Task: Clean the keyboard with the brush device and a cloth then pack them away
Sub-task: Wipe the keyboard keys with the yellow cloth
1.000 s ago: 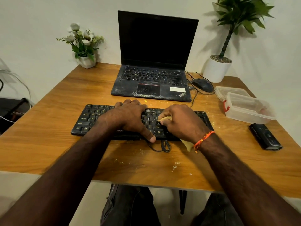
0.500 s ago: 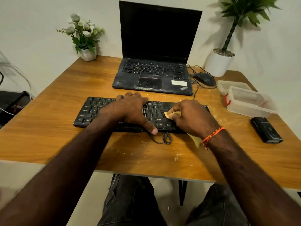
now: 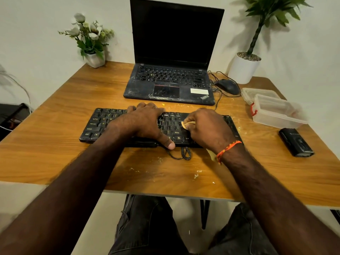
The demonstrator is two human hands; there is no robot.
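Observation:
A black keyboard [image 3: 103, 124] lies across the middle of the wooden table [image 3: 55, 159]. My left hand [image 3: 145, 122] lies over its middle, fingers at the far edge and thumb on the near edge. My right hand [image 3: 207, 129] is curled round a yellow cloth [image 3: 187, 124] and presses it onto the keys of the right half; another bit of cloth shows under the wrist. The black brush device [image 3: 296, 142] lies on the table to the right, apart from both hands.
A dusty open laptop [image 3: 171, 83] stands behind the keyboard, with a black mouse [image 3: 228, 86] and cables at its right. An open clear plastic box [image 3: 276, 113] and its lid [image 3: 257, 92] sit at the right. Two potted plants [image 3: 92, 41] [image 3: 246, 67] stand at the back. Crumbs dot the table.
My right hand has slid the cloth a little to the right over the keys. The left hand has stayed in place on the keyboard. The camera view has shifted slightly.

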